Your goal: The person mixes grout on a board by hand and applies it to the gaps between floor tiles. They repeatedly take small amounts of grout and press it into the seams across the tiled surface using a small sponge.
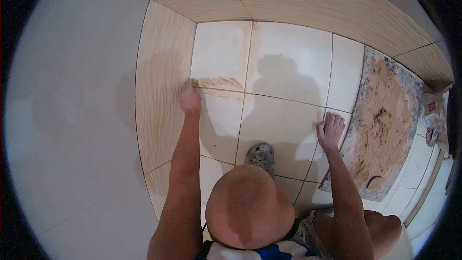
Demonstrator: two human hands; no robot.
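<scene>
Grout smear (220, 83) against left hand (190, 100), grip blurred, state unclear; right hand (330, 130) open on tile (284, 130).

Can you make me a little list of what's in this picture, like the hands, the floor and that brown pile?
Left hand: blurred, pressed on a tan smear along a tile joint; cannot tell if it holds anything.
Right hand: flat, fingers spread, next to the brown pile.
Floor: white tiles with a wood-look border.
Brown pile: crumbly, on a speckled sheet.
Shoe: grey with holes, between the arms.
</scene>
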